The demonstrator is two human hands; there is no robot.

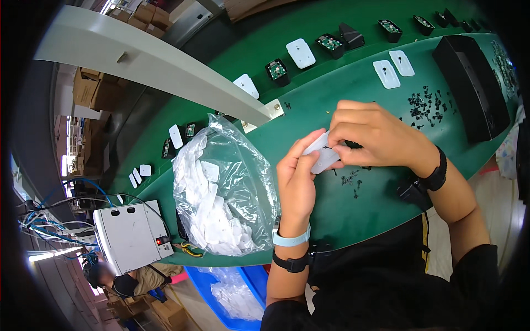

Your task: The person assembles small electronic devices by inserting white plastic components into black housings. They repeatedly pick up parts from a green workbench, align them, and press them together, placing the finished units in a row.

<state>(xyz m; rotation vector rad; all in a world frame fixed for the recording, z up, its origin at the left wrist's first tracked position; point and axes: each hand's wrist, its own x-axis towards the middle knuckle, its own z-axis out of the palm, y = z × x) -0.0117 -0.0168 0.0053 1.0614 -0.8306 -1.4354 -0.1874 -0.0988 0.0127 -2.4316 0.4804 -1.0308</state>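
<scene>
My left hand [298, 179] holds a white plastic cover [326, 159], gripped between thumb and fingers above the green table. Over the cover, my right hand [367, 132] is closed in a pinch, its fingertips at a small black part [327, 147] on the cover's face. The fingers partly hide that part. Below the hands lie a few loose black parts [349, 180]. A larger scatter of small black parts [425, 106] is to the right of my right hand. Two white covers [386, 74] lie farther back, with small black parts on them.
A clear plastic bag of white covers [212, 204] stands left of my left hand. A grey metal post [182, 66] rises behind it. A black bin [472, 88] is at the right. Black housings with circuit boards [277, 71] line the far belt. A grey box [130, 234] and pliers [190, 251] sit left.
</scene>
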